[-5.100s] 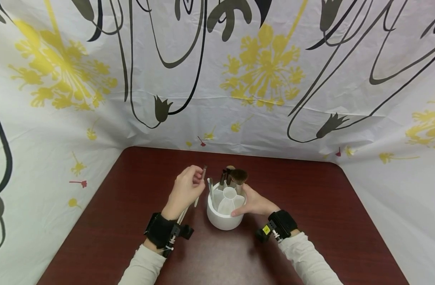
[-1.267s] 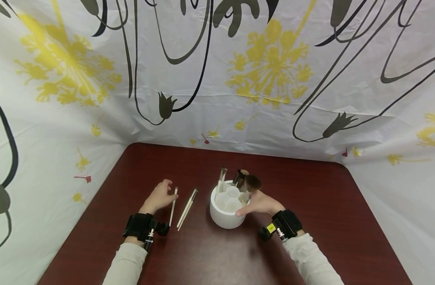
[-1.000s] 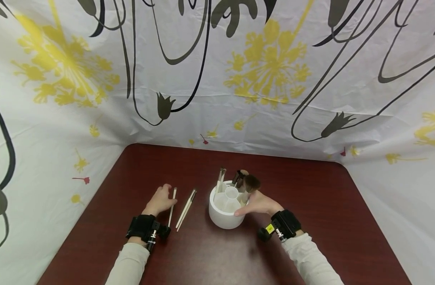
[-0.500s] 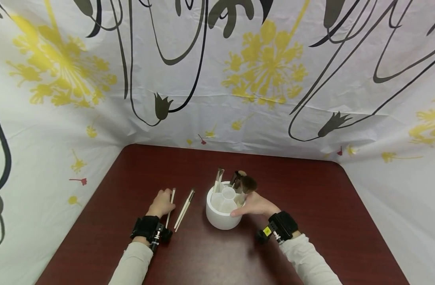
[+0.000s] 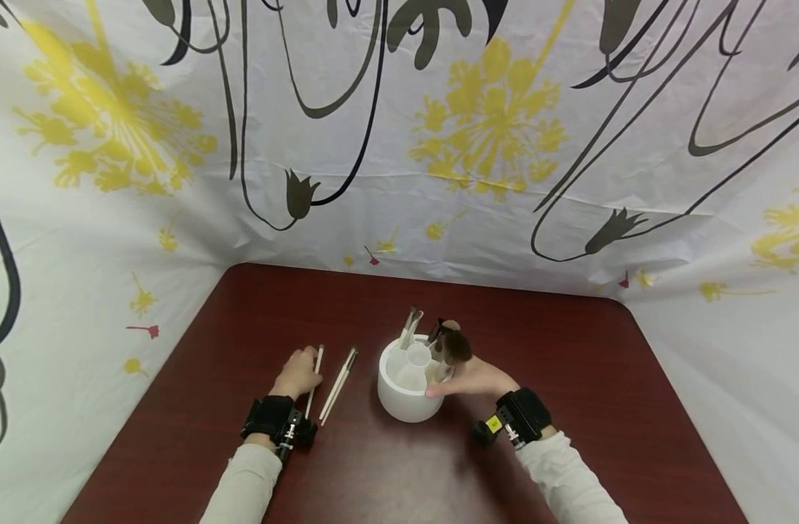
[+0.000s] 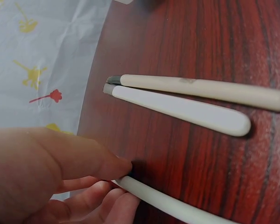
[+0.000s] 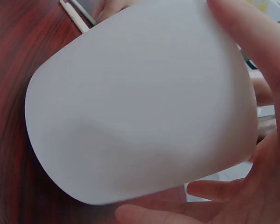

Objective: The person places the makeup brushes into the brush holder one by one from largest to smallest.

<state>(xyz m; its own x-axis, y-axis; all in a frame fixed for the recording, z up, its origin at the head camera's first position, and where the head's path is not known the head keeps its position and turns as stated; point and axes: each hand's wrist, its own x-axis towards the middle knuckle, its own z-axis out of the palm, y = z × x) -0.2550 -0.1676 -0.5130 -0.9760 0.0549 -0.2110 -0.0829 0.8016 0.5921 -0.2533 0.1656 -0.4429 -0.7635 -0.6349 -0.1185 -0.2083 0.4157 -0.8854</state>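
- pinching a slim white-handled brush (image 6: 168,203) near one end, the left hand (image 5: 297,373) has thumb and fingers closed on it, low over the dark red wood-grain table (image 5: 570,349)
- gripping the side of a round white divided pot (image 5: 409,404): the right hand (image 5: 478,378)
- two pale-handled brushes (image 6: 182,109) lie between left hand and pot
- a full, brown-bristled brush (image 5: 456,348) leans in the pot

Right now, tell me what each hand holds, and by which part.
The left hand pinches a pale-handled brush toward its far end. The right hand grips the white holder by its right side, near the rim.
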